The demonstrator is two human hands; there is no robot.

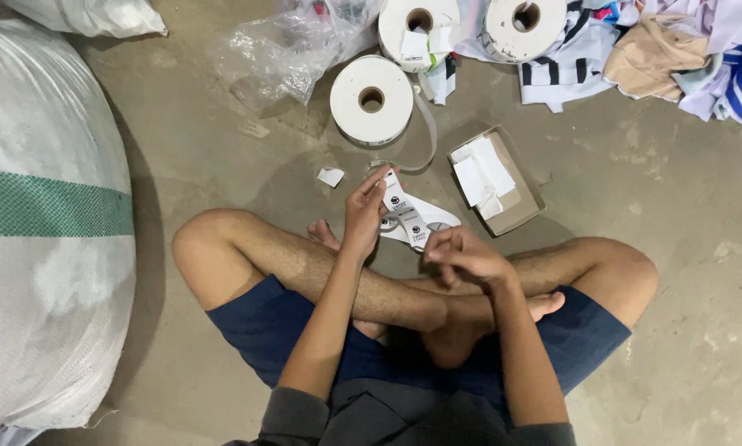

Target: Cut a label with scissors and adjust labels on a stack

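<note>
A large white woven sack with a green band (49, 206) is seen at the left of the bare concrete floor (668, 206), and a heap of mixed coloured cloth (677, 49) lies along the top right. Three white rolls of label tape are set near the top, the nearest roll (372, 100) feeding a loose white strip of printed labels (412, 216) down to the seated person's crossed legs. The strip is held in front of the shins: its upper end is pinched by the left hand (364, 213), while the right hand (463, 258) is curled shut at its lower end, though what is gripped there cannot be told. The step in hand is judged to be the separating or folding of labels off the strip; a steady pinch on both ends would be called for next. A small open cardboard box (497, 179) just beside the strip is partly filled with flat white label pieces (483, 172). A crumpled clear plastic bag (284, 49) and a stray white scrap (330, 176) are seen nearby.
</note>
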